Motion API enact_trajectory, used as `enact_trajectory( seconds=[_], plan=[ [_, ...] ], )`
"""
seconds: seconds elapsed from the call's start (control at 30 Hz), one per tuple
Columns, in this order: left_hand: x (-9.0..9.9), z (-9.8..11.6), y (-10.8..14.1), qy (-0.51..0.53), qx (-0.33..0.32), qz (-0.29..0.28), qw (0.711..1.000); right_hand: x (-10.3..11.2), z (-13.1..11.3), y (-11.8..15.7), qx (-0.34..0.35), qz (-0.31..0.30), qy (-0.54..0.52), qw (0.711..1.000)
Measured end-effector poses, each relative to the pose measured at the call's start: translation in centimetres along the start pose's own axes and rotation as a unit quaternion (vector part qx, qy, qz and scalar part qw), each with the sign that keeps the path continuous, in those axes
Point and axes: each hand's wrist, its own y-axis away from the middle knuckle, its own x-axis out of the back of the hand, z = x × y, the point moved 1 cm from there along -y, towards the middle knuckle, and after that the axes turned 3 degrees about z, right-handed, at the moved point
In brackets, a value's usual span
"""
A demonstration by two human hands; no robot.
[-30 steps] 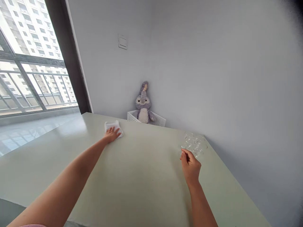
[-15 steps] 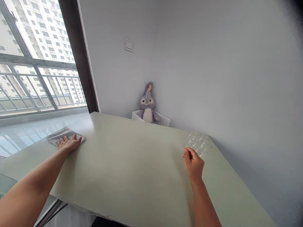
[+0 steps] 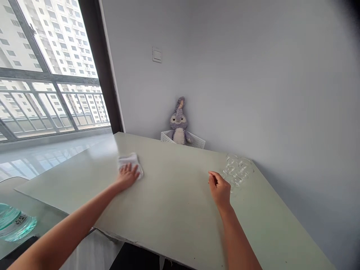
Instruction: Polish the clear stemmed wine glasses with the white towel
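Observation:
My left hand (image 3: 128, 178) lies flat with fingers spread on a light grey-white cloth (image 3: 129, 160), pressing it onto the pale green tabletop (image 3: 168, 195). The cloth is slightly blurred and reaches out past the fingertips. Over the right part of the table, my right hand (image 3: 221, 187) is closed, thumb against curled index finger. Whatever those fingers may hold is hidden. Just beyond and right of that hand stands a cluster of several clear, see-through vessels (image 3: 237, 170), like glasses, near the table's far right corner.
A plush rabbit (image 3: 179, 123) sits in a white perforated basket (image 3: 198, 141) behind the table's far edge. Grey walls (image 3: 253, 75) border the back and right. At lower left, a clear greenish container (image 3: 18, 223) stands on a lower surface beside the table.
My left hand and the cloth have slid right across the table from its left edge. My right hand has shifted slightly left, away from the clear vessels. The view has turned a little left.

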Motion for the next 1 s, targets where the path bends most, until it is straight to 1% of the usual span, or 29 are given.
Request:
enact_trajectory(
  seconds=[0.03,0.1,0.17,0.2,0.23,0.3,0.33,0.37,0.4,0.43,0.5,0.53,0.6,0.63,0.67,0.7,0.77,0.8,0.83,0.87,0.9,0.93,0.97,1.0],
  plan=[
    [-0.3,2.5,1.5,0.007,-0.065,0.007,0.998,-0.2,0.1,0.1,0.001,-0.006,-0.001,1.0],
    [-0.5,7.3,5.4,0.039,-0.196,0.011,0.98,-0.6,0.2,0.3,0.006,-0.019,0.0,1.0],
    [-0.1,11.3,10.1,0.081,-0.318,0.009,0.945,-1.1,0.3,0.6,0.01,-0.03,0.0,1.0],
    [0.2,12.9,12.4,0.1,-0.361,0.012,0.927,-1.3,0.4,0.7,0.012,-0.036,0.0,0.999],
    [0.6,14.1,14.5,0.12,-0.401,0.015,0.908,-1.5,0.4,0.8,0.012,-0.045,-0.001,0.999],
    [1.4,15.5,17.9,0.151,-0.458,0.016,0.876,-1.8,0.5,1.0,0.015,-0.065,-0.005,0.998],
    [1.7,15.8,18.9,0.162,-0.475,0.012,0.865,-1.9,0.6,1.1,0.017,-0.074,-0.006,0.997],
    [1.8,15.7,19.4,0.169,-0.483,0.009,0.859,-2.0,0.7,1.1,0.018,-0.078,-0.006,0.997],
    [1.9,15.3,19.3,0.174,-0.481,0.009,0.859,-2.0,0.8,1.1,0.018,-0.078,-0.005,0.997],
    [1.8,14.7,18.8,0.175,-0.469,0.013,0.865,-2.0,0.9,1.1,0.017,-0.074,-0.004,0.997],
    [1.3,12.3,16.8,0.167,-0.413,0.033,0.894,-1.9,1.1,1.1,0.014,-0.066,-0.002,0.998],
    [0.9,10.6,15.4,0.155,-0.369,0.045,0.915,-1.9,1.2,1.0,0.013,-0.064,-0.001,0.998],
    [0.1,6.0,12.6,0.132,-0.251,0.076,0.956,-1.8,1.3,1.0,0.009,-0.062,-0.002,0.998],
    [-0.2,3.1,11.3,0.127,-0.181,0.097,0.971,-1.8,1.3,1.0,0.008,-0.061,-0.003,0.998],
    [-0.4,0.1,10.3,0.128,-0.113,0.127,0.977,-1.8,1.3,1.0,0.007,-0.061,-0.003,0.998],
    [-0.5,-3.1,9.6,0.134,-0.05,0.166,0.976,-1.9,1.2,1.0,0.005,-0.062,-0.004,0.998],
    [-0.6,-9.1,8.8,0.149,0.062,0.248,0.955,-1.9,1.1,0.9,0.003,-0.068,-0.005,0.998],
    [-0.6,-11.4,8.6,0.158,0.103,0.272,0.944,-1.9,1.0,0.9,0.001,-0.072,-0.007,0.997],
    [-0.5,-13.2,8.6,0.165,0.144,0.285,0.933,-1.9,0.9,0.9,-0.001,-0.073,-0.011,0.997],
    [-0.5,-14.2,8.6,0.166,0.181,0.268,0.932,-1.9,0.7,0.9,-0.004,-0.074,-0.017,0.997],
    [-0.6,-14.3,8.6,0.165,0.204,0.242,0.934,-1.9,0.5,0.8,-0.008,-0.074,-0.025,0.997],
    [-0.6,-13.7,8.6,0.159,0.211,0.213,0.941,-1.8,0.3,0.8,-0.014,-0.072,-0.036,0.997],
    [-0.7,-12.3,8.7,0.148,0.202,0.182,0.951,-1.8,0.0,0.8,-0.023,-0.071,-0.05,0.996],
    [-0.8,-10.2,8.8,0.134,0.168,0.161,0.963,-1.8,-0.5,0.9,-0.033,-0.073,-0.066,0.995]
  ],
)
